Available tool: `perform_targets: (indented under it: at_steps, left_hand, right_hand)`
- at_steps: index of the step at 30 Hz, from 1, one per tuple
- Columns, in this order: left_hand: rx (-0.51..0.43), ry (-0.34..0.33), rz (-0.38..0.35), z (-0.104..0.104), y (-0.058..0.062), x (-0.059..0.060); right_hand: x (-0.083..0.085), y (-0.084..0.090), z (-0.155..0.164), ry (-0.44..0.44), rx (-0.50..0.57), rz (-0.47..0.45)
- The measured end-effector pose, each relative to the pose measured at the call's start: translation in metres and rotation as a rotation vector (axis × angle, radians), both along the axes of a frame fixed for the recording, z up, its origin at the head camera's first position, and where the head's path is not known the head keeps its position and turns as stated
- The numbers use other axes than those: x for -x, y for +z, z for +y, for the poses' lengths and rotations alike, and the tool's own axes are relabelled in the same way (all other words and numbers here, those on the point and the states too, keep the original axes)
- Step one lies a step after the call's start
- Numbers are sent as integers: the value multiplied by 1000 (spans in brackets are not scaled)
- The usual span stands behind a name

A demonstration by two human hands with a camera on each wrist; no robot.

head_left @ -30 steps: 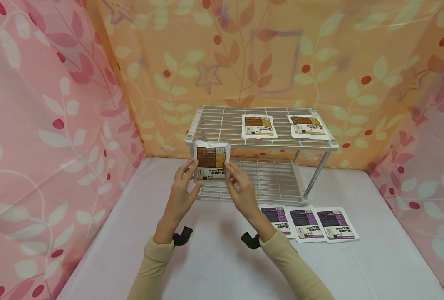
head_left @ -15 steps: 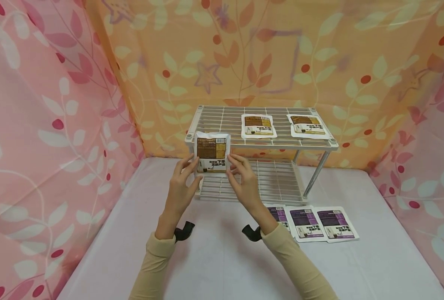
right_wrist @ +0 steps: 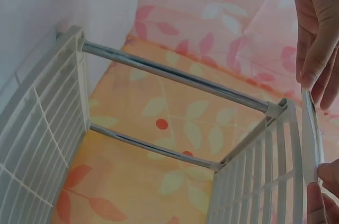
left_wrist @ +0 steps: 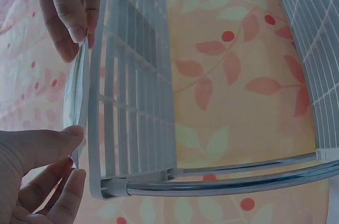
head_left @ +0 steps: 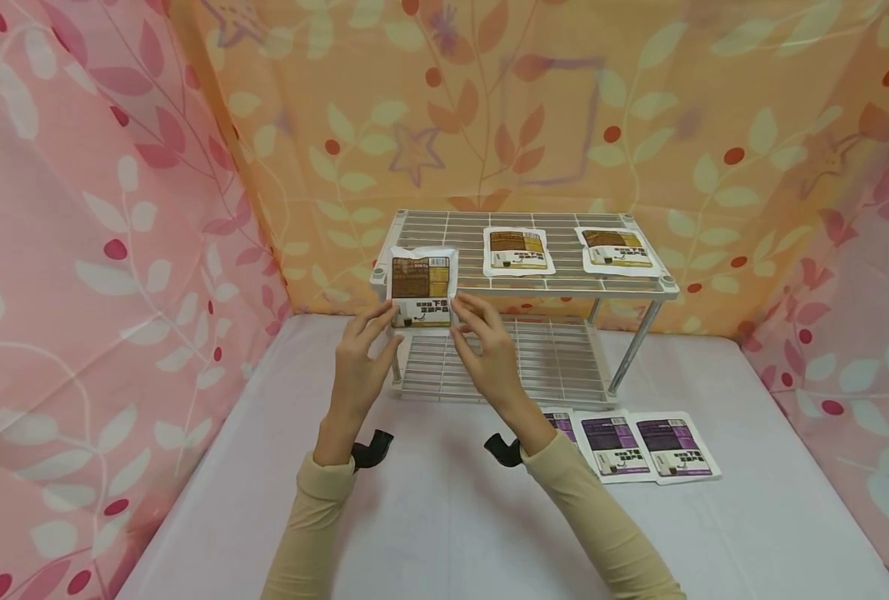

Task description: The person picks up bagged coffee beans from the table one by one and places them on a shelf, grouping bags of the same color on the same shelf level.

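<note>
A flat white pouch with a brown and yellow label [head_left: 422, 287] is held up at the left front corner of the rack's upper shelf. My left hand [head_left: 360, 358] pinches its left edge between thumb and fingers, and my right hand [head_left: 489, 354] pinches its right edge. In the left wrist view the pouch [left_wrist: 77, 91] appears edge-on, close beside the shelf's rim. Seen in the right wrist view, the pouch [right_wrist: 310, 134] is also edge-on between both hands. Two similar pouches, one in the middle [head_left: 517, 252] and one at right [head_left: 618, 252], lie on the upper shelf.
The two-tier white wire rack [head_left: 459, 225] stands on the white table [head_left: 444, 533] before an orange patterned cloth. Its lower shelf [head_left: 556, 358] lies below my hands. Several purple-labelled pouches [head_left: 676, 446] overlap at the rack's right front.
Both hands have raised the brown-labelled pouch from below the upper shelf's front edge to about its height. The pouches on the shelf and table have stayed in place.
</note>
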State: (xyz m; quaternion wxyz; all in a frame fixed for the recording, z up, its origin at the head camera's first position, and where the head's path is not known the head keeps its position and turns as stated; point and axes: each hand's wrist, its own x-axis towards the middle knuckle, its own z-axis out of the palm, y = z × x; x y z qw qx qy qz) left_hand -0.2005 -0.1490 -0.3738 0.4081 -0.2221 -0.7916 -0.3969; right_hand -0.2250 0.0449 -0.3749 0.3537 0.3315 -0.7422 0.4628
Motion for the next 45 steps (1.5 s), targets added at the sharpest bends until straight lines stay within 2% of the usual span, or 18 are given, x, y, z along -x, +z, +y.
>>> perform_targets:
  at_steps: [5,16,27,35,45]
  left_hand:
    - [-20,-1,20,1,5,3]
    - [-47,-4,14,3,14,13]
    - [-42,-16,5,2,22,24]
    - [25,-4,-5,4,29,32]
    - [149,86,17,6,34,43]
  right_hand:
    - [1,4,0,-6,-63,15]
    - [7,16,-1,-56,-207,86]
    - [17,26,-3,-89,-251,146]
    - [24,36,-4,-117,-273,140]
    - [29,43,-5,-149,-339,39]
